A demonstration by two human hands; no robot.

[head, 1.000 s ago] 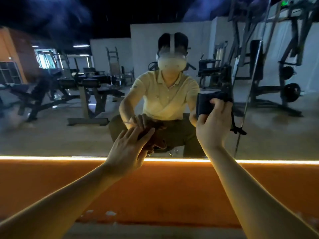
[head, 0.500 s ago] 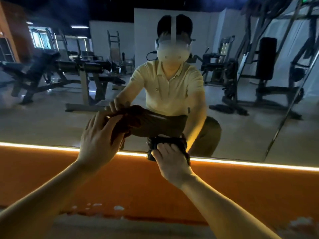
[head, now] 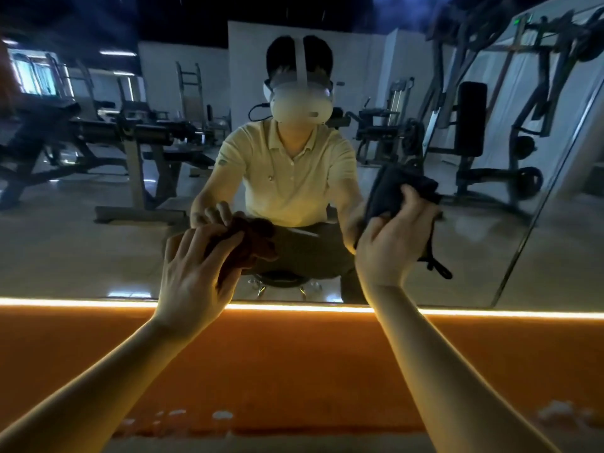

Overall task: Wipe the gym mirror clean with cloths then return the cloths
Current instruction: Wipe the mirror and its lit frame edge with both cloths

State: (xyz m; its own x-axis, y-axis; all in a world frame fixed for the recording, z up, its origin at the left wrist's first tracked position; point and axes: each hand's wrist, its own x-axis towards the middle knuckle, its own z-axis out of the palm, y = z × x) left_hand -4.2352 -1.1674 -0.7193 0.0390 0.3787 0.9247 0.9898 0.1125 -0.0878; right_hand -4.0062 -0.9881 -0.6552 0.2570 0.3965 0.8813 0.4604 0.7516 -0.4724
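Your right hand [head: 389,246] has swung back up the mirror [head: 98,240], fingers [head: 415,207] curled round the dark cloth [head: 392,194]. Your left hand [head: 192,273] presses the brown cloth [head: 251,240] on the glass with straight fingers. So you're still wiping.

Dim, blurry; orange light strip [head: 98,303] glow.

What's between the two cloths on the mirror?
Head view: only bare mirror, showing the person's reflection, lies between the brown cloth under the left hand and the dark cloth in the right hand.
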